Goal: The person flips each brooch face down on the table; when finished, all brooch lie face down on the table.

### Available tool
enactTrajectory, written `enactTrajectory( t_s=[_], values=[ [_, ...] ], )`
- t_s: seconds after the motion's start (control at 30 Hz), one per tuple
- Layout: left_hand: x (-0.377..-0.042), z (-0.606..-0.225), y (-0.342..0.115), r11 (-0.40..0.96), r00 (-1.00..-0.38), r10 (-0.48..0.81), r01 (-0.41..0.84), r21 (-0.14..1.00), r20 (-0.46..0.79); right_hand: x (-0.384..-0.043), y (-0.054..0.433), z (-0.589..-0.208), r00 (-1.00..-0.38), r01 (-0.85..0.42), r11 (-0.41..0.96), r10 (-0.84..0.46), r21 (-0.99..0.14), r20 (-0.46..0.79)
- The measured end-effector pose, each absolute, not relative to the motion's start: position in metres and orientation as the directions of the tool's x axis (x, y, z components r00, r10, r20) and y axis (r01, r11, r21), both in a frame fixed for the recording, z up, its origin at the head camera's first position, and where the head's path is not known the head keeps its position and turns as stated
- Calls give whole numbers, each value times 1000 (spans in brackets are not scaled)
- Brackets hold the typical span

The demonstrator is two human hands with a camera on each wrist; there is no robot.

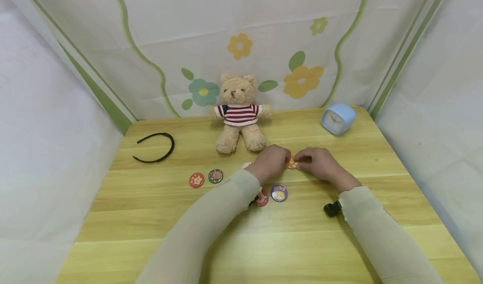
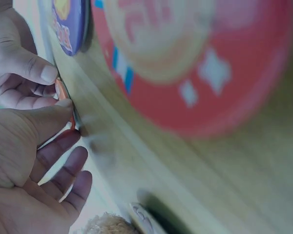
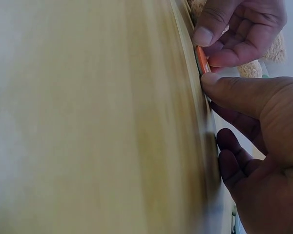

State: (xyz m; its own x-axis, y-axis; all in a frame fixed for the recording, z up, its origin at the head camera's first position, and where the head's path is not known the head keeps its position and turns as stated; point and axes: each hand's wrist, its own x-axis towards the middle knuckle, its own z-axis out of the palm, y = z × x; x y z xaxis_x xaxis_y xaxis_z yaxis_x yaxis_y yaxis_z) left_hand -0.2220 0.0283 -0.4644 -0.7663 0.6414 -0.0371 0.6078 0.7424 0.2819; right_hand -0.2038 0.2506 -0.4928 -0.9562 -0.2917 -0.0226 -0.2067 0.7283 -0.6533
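An orange round badge is held low over the wooden table, between both hands. My left hand pinches its left edge with thumb and forefinger. From the opposite edge, my right hand pinches it too; the right wrist view shows that thumb and the badge's orange rim. Nearer me lie a purple badge and a red badge, the red one partly covered by the left wrist. A pale badge peeks out behind the left forearm. Farther left are a dark green badge and another red badge.
A teddy bear in a striped shirt sits at the table's back, against a flowered cloth. A black headband lies at the back left. At the back right stands a blue clock. White cloth walls flank the table.
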Motion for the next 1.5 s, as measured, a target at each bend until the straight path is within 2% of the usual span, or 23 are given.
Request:
enactTrajectory(
  t_s=[0.23, 0.47, 0.8, 1.17, 1.5],
  values=[
    [-223, -464, 33, 711, -740, 672, 636, 300, -24, -203, 257, -493, -950, -224, 738, -311, -637, -27],
    [-220, -465, 41, 708, -761, 645, 559, 431, -73, -198, 269, -491, -941, -228, 737, -335, -636, -50],
    [-210, -464, 64, 732, -777, 620, 524, 435, -108, -185, 290, -489, -940, -229, 746, -335, -626, -56],
    [-204, -472, 80, 734, -804, 569, 402, 547, -173, -171, 308, -485, -942, -209, 763, -325, -611, -84],
    [-190, -467, 98, 791, -821, 540, 418, 446, -188, -160, 323, -482, -938, -208, 767, -332, -607, -99]
  ],
)
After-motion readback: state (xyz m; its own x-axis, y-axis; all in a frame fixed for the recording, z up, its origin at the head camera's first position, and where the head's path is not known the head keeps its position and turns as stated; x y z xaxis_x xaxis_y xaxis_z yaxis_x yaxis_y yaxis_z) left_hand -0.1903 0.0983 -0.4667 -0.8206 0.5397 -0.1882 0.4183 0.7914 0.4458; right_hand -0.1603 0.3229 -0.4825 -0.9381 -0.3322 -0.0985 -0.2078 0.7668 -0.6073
